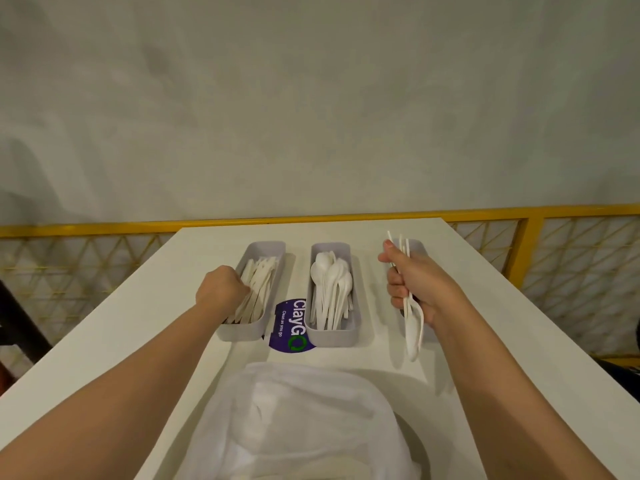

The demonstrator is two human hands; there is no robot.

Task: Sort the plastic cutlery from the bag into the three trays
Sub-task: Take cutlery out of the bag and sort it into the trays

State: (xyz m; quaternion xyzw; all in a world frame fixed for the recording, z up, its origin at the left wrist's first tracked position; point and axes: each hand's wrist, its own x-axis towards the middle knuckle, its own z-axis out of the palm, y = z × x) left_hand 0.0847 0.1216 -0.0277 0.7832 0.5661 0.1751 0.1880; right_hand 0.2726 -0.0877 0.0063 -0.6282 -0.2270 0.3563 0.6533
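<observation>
Three grey trays stand side by side on the white table. The left tray (273,249) holds several flat white knives (258,285). My left hand (221,289) is curled at its left rim, fingers down among the knives. The middle tray (332,337) is full of white spoons (330,285). My right hand (415,284) grips a bundle of white cutlery (414,330) above the right tray (417,245), which it mostly hides. A translucent white plastic bag (304,424) lies open at the near edge.
A purple "ClayGo" sticker (291,330) lies on the table (485,341) between the left and middle trays. A yellow lattice railing (571,271) runs behind the table, with a pale wall beyond. The table's side edges drop off left and right.
</observation>
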